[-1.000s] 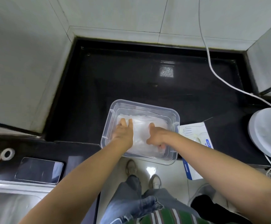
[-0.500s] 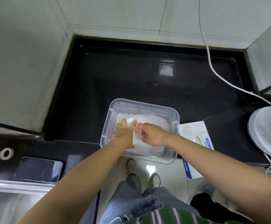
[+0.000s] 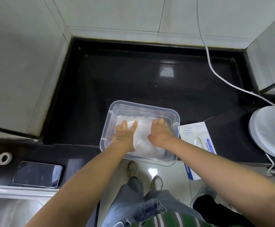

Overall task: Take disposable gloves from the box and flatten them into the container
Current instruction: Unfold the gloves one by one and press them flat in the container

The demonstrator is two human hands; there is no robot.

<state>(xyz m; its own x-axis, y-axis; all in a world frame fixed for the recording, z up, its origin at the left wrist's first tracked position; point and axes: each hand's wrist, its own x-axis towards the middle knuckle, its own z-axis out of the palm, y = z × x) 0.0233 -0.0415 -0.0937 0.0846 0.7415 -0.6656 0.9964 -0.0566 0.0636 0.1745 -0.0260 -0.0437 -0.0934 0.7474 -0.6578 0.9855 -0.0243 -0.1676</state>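
While inside one container [image 3: 106, 128], two hands [image 3: 124, 136] [image 3: 159, 134].

Thin clear plastic gloves [image 3: 141, 135] under L hand [image 3: 123, 136], R hand [image 3: 159, 135] fingers [image 3: 125, 125], in clear rectangular plastic container [image 3: 143, 105]; white-blue cardboard box [image 3: 197, 131] just R of fingers.

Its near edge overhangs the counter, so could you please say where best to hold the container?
Probably grip the container by its rim at the left and right walls, coming in from each side; the lip juts out there, and gloves fill the inside.
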